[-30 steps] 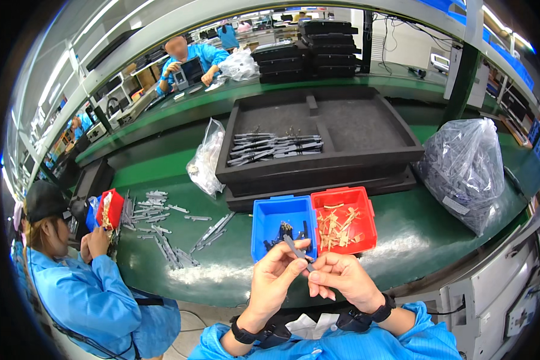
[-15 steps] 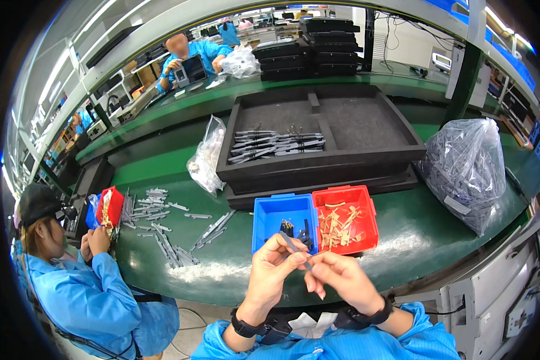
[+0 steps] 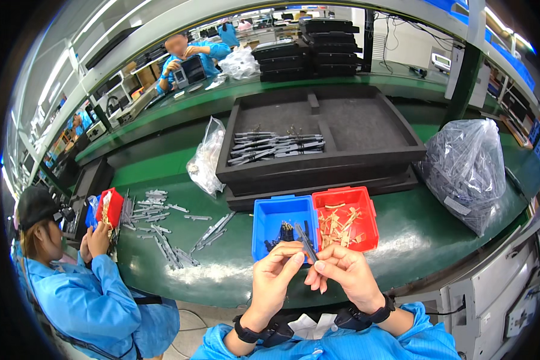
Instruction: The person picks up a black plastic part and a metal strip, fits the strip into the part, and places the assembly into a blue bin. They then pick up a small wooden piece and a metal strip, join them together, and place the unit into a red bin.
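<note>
In front of the bins, a slim grey plastic strip (image 3: 306,241) slants upward between my two hands. My left hand (image 3: 275,277) pinches it between thumb and fingers from one side. The thumb and fingertips of my right hand (image 3: 349,275) close on its lower end. Just beyond my left hand stands a blue bin (image 3: 264,210) with small black parts (image 3: 285,233) in it, some brass-tipped. Joined to its right side is a red bin (image 3: 366,198) with tan flat pieces (image 3: 340,225). My fingers hide part of both bins' near edges.
A black foam tray (image 3: 372,123) behind the bins holds a stack of grey strips (image 3: 276,146). Loose strips (image 3: 153,210) lie to the left, near a co-worker (image 3: 78,288). Clear bags (image 3: 467,171) (image 3: 207,159) flank the tray. Green posts support a shelf.
The grey strip has tipped more upright, and my hands have shifted around it. My right hand has turned slightly. Across the bench, a person has raised one hand toward their head.
</note>
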The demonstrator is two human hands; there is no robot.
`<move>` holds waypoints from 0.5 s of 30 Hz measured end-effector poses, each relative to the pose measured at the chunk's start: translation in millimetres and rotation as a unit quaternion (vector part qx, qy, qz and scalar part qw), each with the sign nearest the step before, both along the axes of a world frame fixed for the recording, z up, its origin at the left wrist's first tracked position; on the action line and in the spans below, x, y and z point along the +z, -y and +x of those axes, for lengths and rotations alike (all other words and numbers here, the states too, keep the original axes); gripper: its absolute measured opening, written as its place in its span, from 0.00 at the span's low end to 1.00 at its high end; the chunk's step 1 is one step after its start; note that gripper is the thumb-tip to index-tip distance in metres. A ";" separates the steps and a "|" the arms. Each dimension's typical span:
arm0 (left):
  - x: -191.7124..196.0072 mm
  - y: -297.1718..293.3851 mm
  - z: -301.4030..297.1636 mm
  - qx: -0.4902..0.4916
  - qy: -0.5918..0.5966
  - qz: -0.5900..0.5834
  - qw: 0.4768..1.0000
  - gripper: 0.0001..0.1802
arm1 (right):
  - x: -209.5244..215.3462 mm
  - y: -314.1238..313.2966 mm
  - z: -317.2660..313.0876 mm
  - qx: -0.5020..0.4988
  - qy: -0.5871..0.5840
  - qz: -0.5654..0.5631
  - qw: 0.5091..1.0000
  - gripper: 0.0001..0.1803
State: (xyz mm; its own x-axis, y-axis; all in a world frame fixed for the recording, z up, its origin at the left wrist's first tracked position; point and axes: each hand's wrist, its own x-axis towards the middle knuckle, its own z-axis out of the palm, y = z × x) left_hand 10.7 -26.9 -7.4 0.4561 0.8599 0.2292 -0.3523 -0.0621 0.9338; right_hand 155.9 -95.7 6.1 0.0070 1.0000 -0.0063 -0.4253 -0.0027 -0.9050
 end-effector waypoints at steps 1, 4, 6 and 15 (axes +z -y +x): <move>-0.3 -0.7 -0.9 -0.018 0.012 -0.030 0.999 0.05 | -0.7 0.0 -0.1 0.005 0.001 -0.003 1.000 0.08; -1.1 -2.5 -2.9 -0.038 0.021 -0.066 0.997 0.04 | 1.5 0.4 -0.4 0.014 0.005 -0.009 1.000 0.08; 0.0 -3.0 -3.9 -0.041 0.017 -0.071 0.996 0.03 | 0.9 1.5 -0.3 0.014 0.010 -0.005 1.000 0.08; 4.1 -5.7 -5.5 -0.076 0.010 -0.027 0.997 0.03 | 5.3 5.7 -0.8 0.005 0.016 -0.009 1.000 0.07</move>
State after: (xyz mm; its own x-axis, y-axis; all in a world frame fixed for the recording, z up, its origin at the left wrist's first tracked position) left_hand 5.2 -21.2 -3.3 0.5784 0.7924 0.1938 -0.3716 0.0444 0.9273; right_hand 155.0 -101.4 11.5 -0.0026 0.9997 -0.0233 -0.3957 -0.0224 -0.9181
